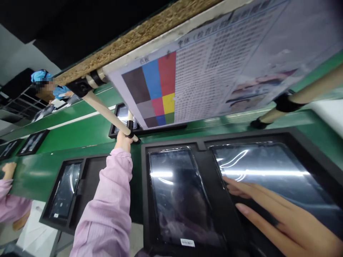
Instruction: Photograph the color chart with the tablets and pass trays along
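Stretched forward in a pink sleeve, my left hand (124,141) is at the foot of a beige post (107,113), near a black tray (112,132) that holds a tablet (122,113). Its fingers are mostly hidden. My right hand (284,214) hovers over or touches the left edge of a large dark tablet (262,160), fingers stretched and thumb apart. That tablet lies in a black foam tray (206,178). In the tray's left compartment lies another tablet (179,192), with a small white label at its lower edge.
A board with a printed sheet and colour chart (195,82) hangs low over the green bench (77,128). Another tray (91,178) with a tablet stands at left. A co-worker's hand (9,170) is at far left; a person in a blue cap (41,75) sits farther back.
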The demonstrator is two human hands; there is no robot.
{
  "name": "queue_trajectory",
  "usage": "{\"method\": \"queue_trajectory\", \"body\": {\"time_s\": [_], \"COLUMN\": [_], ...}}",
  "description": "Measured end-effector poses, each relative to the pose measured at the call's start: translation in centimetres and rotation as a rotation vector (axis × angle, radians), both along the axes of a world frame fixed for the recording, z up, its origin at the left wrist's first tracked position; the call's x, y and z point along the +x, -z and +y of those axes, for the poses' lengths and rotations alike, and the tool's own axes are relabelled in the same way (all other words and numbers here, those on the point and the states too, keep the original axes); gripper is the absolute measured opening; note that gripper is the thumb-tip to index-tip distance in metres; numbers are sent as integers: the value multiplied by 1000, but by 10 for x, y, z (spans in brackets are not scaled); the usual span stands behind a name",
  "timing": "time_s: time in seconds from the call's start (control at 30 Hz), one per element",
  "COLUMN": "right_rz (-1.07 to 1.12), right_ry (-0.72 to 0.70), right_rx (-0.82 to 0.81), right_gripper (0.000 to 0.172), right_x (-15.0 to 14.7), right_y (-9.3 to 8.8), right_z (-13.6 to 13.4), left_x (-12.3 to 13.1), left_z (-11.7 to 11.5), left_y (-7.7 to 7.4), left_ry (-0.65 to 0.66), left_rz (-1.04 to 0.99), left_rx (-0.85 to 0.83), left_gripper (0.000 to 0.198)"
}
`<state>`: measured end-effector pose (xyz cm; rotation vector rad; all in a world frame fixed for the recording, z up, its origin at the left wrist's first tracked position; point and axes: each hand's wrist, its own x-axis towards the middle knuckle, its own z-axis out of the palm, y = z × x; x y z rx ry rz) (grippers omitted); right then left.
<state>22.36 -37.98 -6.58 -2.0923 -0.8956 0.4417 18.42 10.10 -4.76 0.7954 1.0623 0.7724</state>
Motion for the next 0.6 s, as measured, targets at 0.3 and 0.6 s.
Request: {"method": "queue_trajectory", "body": {"time_s": [0.3,0.6], "right_rz": [4,-184], "right_ry": [-43,-230], "right_rx": [-16,-1], "right_gripper": [40,36], "right_x": [0,-4], "right_y": [-25,-45], "right_z": [18,19], "left_x": [2,-40], "left_z": [1,39], "left_y": [12,-37], "left_ry": [-85,-352], "left_rz": [-43,-111], "left_rx": [-26,85], "left_gripper": [34,36]}}
